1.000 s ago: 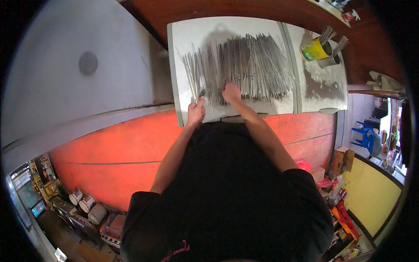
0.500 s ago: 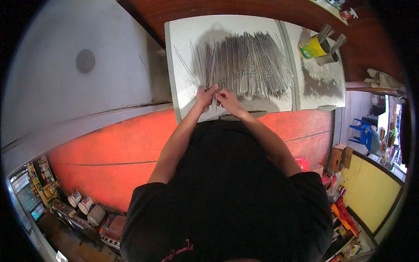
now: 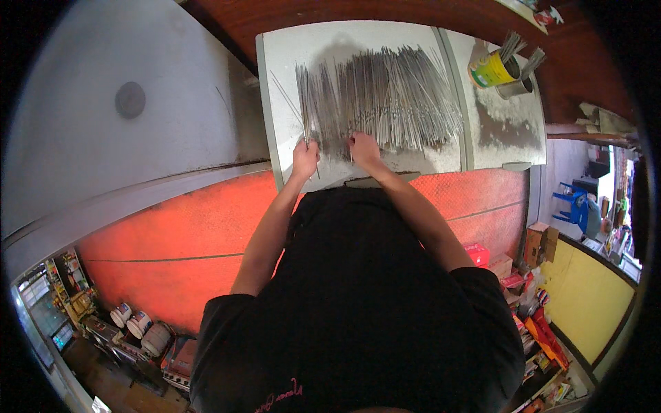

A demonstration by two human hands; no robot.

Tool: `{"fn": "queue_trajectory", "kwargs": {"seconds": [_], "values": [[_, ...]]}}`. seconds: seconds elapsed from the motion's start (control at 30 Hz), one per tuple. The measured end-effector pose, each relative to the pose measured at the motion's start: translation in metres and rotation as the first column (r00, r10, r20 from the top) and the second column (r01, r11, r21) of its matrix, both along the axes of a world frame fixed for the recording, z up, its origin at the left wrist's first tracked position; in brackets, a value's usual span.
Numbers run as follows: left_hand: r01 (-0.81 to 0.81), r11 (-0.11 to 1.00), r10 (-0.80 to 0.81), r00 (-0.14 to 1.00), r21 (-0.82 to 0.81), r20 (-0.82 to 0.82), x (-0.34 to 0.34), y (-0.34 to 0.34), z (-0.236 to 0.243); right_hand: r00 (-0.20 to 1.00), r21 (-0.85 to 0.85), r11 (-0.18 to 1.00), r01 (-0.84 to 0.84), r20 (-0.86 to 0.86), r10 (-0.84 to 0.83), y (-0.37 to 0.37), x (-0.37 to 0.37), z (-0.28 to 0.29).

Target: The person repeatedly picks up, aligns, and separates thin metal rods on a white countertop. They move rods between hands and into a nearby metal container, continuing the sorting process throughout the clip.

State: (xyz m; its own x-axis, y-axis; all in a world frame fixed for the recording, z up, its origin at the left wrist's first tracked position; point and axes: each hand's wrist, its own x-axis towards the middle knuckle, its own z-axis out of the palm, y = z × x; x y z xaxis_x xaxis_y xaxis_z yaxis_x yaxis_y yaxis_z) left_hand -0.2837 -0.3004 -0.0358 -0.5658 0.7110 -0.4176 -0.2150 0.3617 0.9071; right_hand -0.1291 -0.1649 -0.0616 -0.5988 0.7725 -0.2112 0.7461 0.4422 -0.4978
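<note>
Many thin metal skewers (image 3: 403, 100) lie side by side in a broad pile on a white worktop (image 3: 284, 51), their long ends pointing away from me. At the left of the pile, my left hand (image 3: 305, 160) is closed around a small bunch of skewers (image 3: 303, 103), which stick out past its fingers. My right hand (image 3: 364, 149) is a little to the right, at the near ends of the pile. Its fingers are pinched on what looks like a single skewer, partly hidden by the hand. Two loose skewers (image 3: 286, 95) lie apart at the far left.
On the right section of the worktop stand a yellow-green tin (image 3: 487, 71) and a grey tin (image 3: 513, 90), both holding skewers. A dark stain (image 3: 506, 138) marks that section. Below the near edge is an orange-red surface (image 3: 165, 241). A pale grey panel (image 3: 172, 110) rises at the left.
My hands have moved apart: the left went left and slightly nearer with a bunch of skewers, the right shifted slightly right. The left-hand skewers now stand closer together.
</note>
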Motion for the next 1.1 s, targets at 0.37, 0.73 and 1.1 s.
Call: {"fn": "queue_trajectory", "kwargs": {"seconds": [0.37,0.73,1.1], "values": [[-0.056,0.994,0.038,0.984,0.096,0.172,0.016,0.001,0.015,0.974,-0.120,0.991,0.058,0.224,-0.030,0.013,-0.019,0.019],[-0.058,0.998,0.062,0.988,-0.036,0.142,0.021,0.026,0.001,0.926,-0.315,0.921,-0.230,-0.361,0.107,-0.045,-0.005,0.058],[-0.094,0.995,0.094,0.996,0.037,0.001,0.015,0.010,0.004,0.964,-0.089,0.996,0.006,0.264,0.018,-0.013,0.013,0.037]]}}
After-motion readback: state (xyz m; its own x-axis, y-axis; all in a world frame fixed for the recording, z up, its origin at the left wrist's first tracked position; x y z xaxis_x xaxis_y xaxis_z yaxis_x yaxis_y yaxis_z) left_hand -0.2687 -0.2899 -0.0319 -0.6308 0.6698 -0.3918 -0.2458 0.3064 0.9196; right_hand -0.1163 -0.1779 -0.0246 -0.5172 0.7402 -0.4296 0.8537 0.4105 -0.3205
